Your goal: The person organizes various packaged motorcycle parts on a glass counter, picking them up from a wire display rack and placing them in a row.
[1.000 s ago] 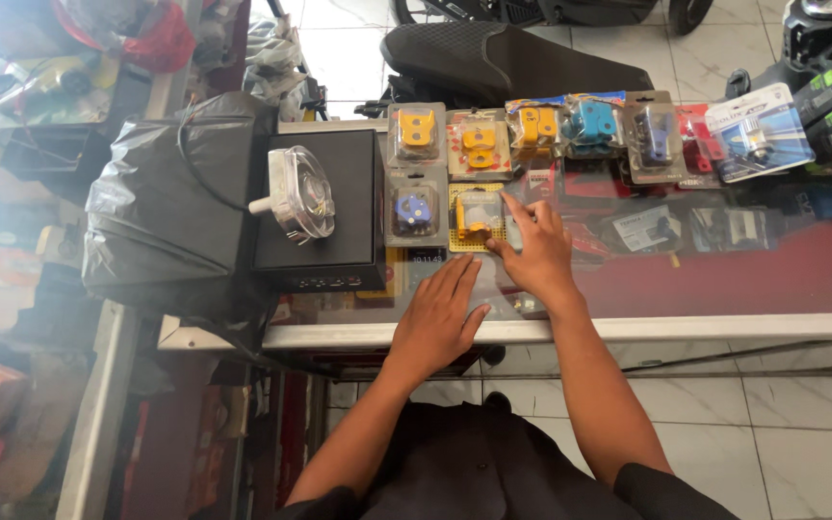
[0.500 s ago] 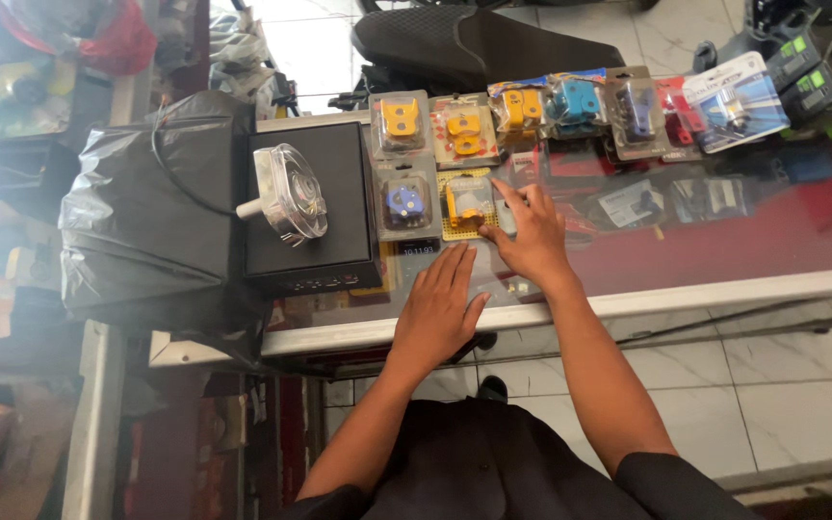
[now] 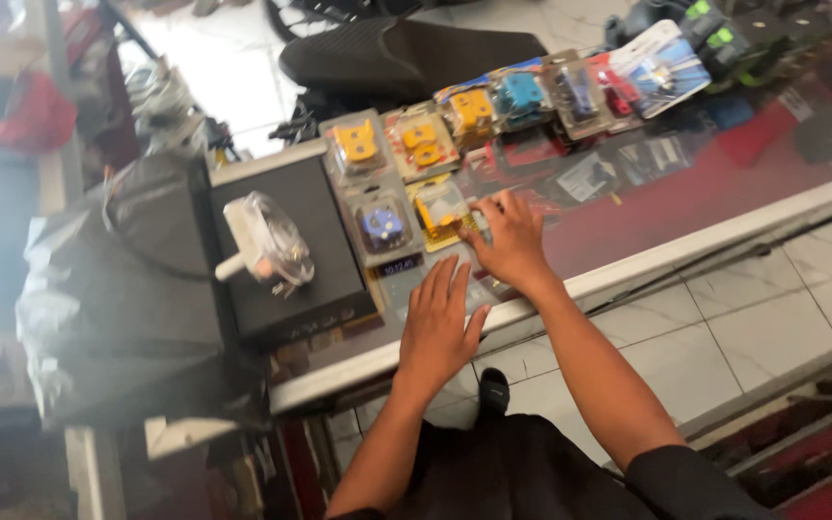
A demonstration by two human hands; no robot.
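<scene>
Since a second ago the view has swung left and tilted, yet both hands remain on the glass counter (image 3: 724, 183); the right hand (image 3: 509, 243) has barely shifted against the packet. Yellow-backed blister pack (image 3: 439, 212) lies flat just beyond the right fingertips (image 3: 479, 205), which touch its near right edge. Judged light, with a stiff clear shell over card; slick on glass, so it should slide readily. Best taken by the card edges, not the bubble. Right fingers are spread and arched, pinching nothing. Left hand (image 3: 438, 323) lies flat, palm down, fingers together, nearer the counter's front edge. A blue-part blister pack (image 3: 381, 224) sits left of the fingertips; beyond it, a black box (image 3: 281, 246) carrying a clear lamp (image 3: 267, 246).
</scene>
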